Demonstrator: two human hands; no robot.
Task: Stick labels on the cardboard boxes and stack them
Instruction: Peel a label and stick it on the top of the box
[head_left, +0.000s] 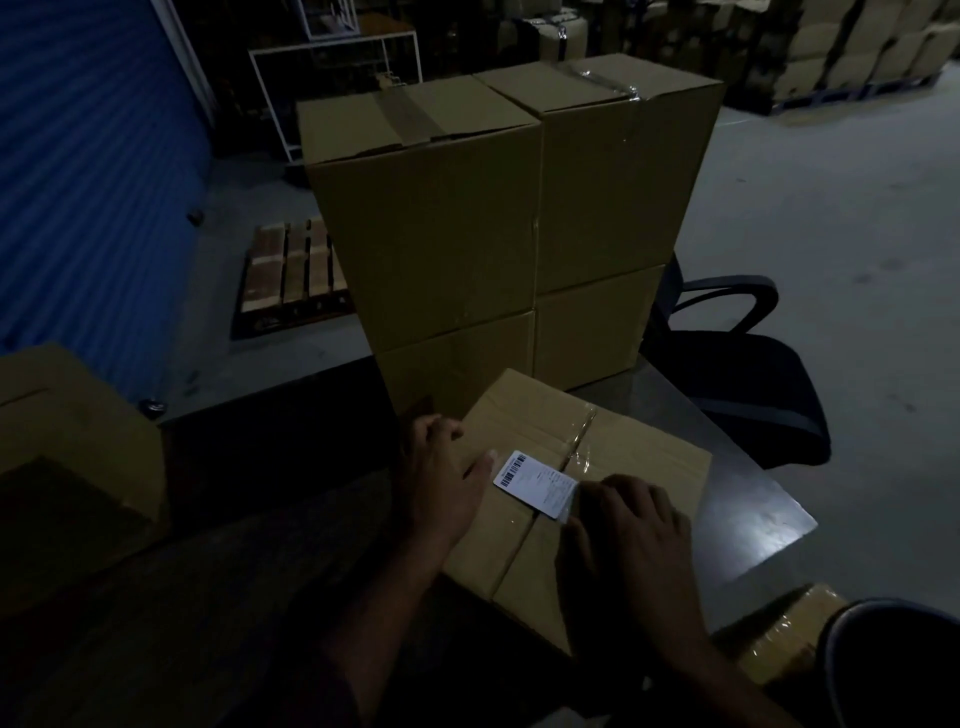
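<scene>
A taped cardboard box (628, 457) lies flat on the dark table in front of me. A white barcode label (535, 484) lies on its top across the tape seam. My left hand (441, 473) rests on the box's left edge, thumb touching the label's left end. My right hand (628, 525) lies over the label's right end, fingers bent, pressing or pinching its edge. Behind stands a stack of taped cardboard boxes (441, 228), two columns two high.
Another cardboard box (67, 447) stands at the left. A black office chair (743, 374) sits right of the stack. A wooden pallet (291, 270) lies on the floor by a blue shutter (93, 171). More cartons (857, 47) are stacked far back. The table's bare corner (753, 509) shines.
</scene>
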